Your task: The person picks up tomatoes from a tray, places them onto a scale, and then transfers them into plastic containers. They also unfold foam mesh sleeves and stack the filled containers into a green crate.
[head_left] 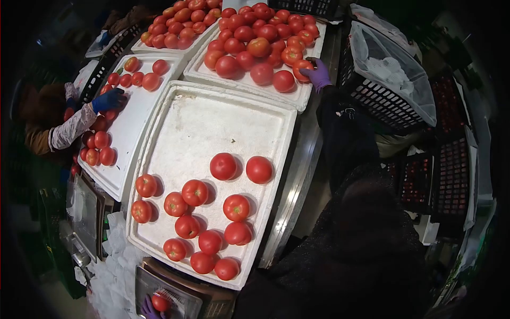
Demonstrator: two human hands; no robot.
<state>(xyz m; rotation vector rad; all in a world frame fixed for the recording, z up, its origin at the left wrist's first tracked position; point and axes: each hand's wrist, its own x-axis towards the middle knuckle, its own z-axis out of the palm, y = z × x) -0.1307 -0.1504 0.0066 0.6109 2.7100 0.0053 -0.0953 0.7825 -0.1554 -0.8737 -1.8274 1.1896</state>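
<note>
My right hand (319, 75), in a purple glove, reaches to the edge of a white foam tray (297, 100) heaped with tomatoes. Its fingers close around a tomato (302, 69) at the tray's near side. At the bottom edge of the view, my left hand (151, 309), also purple-gloved, is partly cut off. It grips a red tomato (160, 302) over a scale (183, 304). Between my hands lies a larger white foam tray (212, 114), with several tomatoes (223, 166) spread over its lower half.
Across from me, another person's blue-gloved hand (109, 100) is among tomatoes on a white tray (133, 125). A black crate (380, 101) with a plastic liner stands at right. Crumpled white wrappings (119, 266) lie near a second scale (87, 212). More tomatoes (183, 24) fill the far tray.
</note>
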